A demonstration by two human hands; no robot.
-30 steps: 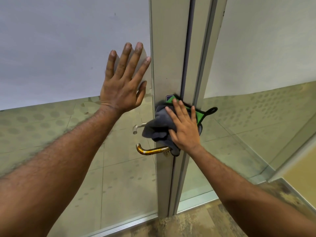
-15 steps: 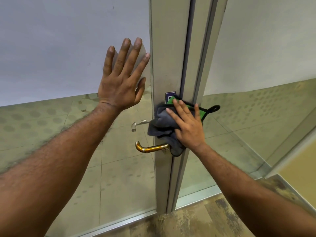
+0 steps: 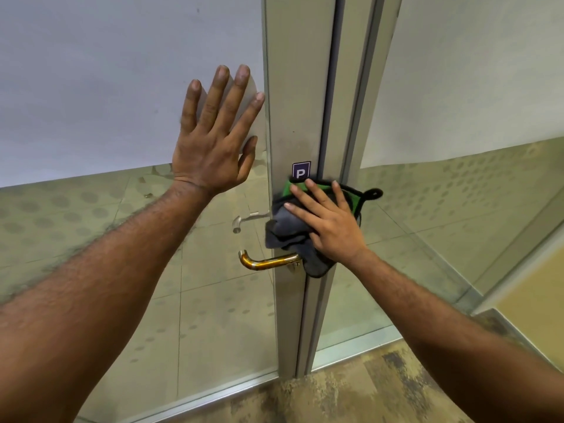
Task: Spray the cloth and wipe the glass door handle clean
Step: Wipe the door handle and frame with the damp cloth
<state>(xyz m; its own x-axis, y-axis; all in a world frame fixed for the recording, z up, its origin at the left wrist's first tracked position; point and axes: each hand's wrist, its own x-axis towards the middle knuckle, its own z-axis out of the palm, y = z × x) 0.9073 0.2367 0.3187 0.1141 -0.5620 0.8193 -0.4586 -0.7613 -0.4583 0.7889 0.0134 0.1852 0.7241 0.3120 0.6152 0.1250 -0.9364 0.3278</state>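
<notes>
A brass lever handle (image 3: 268,263) sticks out to the left from the grey metal door frame (image 3: 297,87). My right hand (image 3: 328,222) presses a grey cloth with a green edge and a black loop (image 3: 282,232) flat against the frame, just above the base of the handle. The cloth covers the handle's mounting plate. My left hand (image 3: 213,138) lies flat, fingers spread, on the frosted glass panel (image 3: 106,87) left of the frame. No spray bottle is in view.
A small purple sticker with a "P" (image 3: 301,170) sits on the frame above the cloth. Through the glass a second, silver handle (image 3: 244,219) shows on the far side. A second glass panel (image 3: 457,117) stands to the right. Worn patterned floor (image 3: 335,392) lies below.
My right hand has shifted the cloth slightly to the right and down on the frame, uncovering the sticker. My left hand has stayed flat on the glass.
</notes>
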